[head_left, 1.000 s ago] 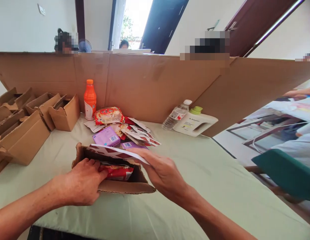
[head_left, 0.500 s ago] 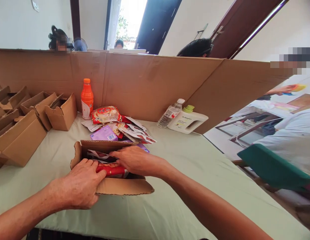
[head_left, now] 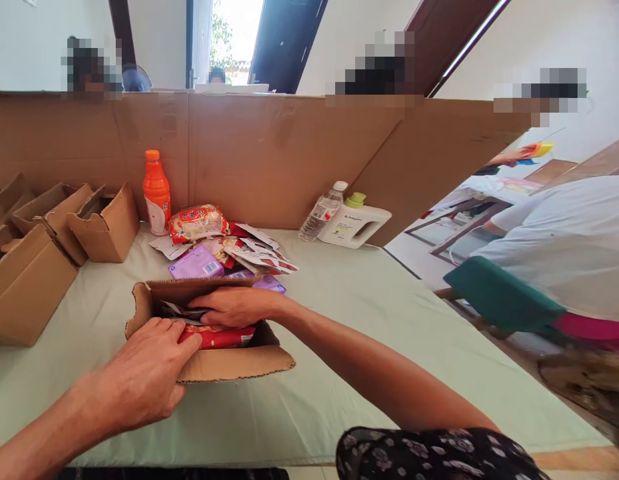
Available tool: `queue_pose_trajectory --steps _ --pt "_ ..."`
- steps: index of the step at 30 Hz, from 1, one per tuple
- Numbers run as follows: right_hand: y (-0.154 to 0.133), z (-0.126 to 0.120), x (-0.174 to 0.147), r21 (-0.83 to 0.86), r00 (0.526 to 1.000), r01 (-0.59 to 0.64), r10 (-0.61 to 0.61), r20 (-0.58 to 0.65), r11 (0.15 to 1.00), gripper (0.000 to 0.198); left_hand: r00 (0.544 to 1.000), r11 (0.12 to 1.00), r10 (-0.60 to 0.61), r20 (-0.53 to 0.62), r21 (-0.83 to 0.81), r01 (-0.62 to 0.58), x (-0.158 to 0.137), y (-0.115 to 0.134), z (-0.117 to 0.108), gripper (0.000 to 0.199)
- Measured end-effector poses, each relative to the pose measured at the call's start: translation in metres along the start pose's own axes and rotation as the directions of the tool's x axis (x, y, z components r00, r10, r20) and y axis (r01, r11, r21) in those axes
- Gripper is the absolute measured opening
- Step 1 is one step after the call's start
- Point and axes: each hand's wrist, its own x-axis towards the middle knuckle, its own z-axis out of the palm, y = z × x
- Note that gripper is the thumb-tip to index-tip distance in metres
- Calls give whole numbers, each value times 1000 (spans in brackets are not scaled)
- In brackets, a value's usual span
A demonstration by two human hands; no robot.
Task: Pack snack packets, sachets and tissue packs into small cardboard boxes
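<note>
In front of me an open cardboard box (head_left: 239, 365) stands on the cloth-covered table. Inside it lie a red snack packet (head_left: 216, 337) and a dark and white sachet (head_left: 175, 309). My left hand (head_left: 146, 367) is closed over the box's near left wall, its fingertips inside beside the red packet. My right hand (head_left: 234, 305) reaches into the box from the right, fingers stretched over the sachet and their tips partly hidden. Just behind the box are purple boxes (head_left: 196, 261), a red and clear food packet (head_left: 199, 223) and several white and maroon sachets (head_left: 262, 257).
Several open cardboard boxes (head_left: 34, 287) stand at the left. An orange drink bottle (head_left: 156, 193), a clear water bottle (head_left: 323, 212) and a white jug (head_left: 356, 225) stand before a cardboard partition (head_left: 269, 160). Another person in white (head_left: 579, 233) sits at the right near a green chair back (head_left: 504, 293).
My right hand has pushed deeper into the box, toward the left, and its fingers lie flatter over the sachet. The left hand keeps its hold. The whole view has shifted slightly.
</note>
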Motion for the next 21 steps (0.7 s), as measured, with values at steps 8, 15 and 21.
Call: queue_pose_trajectory --steps 8,15,21 --pt "-17 -13 -61 -353 966 -259 231 -120 899 43 991 997 1 -132 83 10 -4 -15 15 54" --pt "-1 -6 -46 -307 993 -116 99 -72 945 36 997 993 18 -79 120 -8 -4 -11 13 49" --pt "0 -2 -41 -358 994 -78 99 41 930 42 992 992 -1 -123 125 17 -8 -14 19 40"
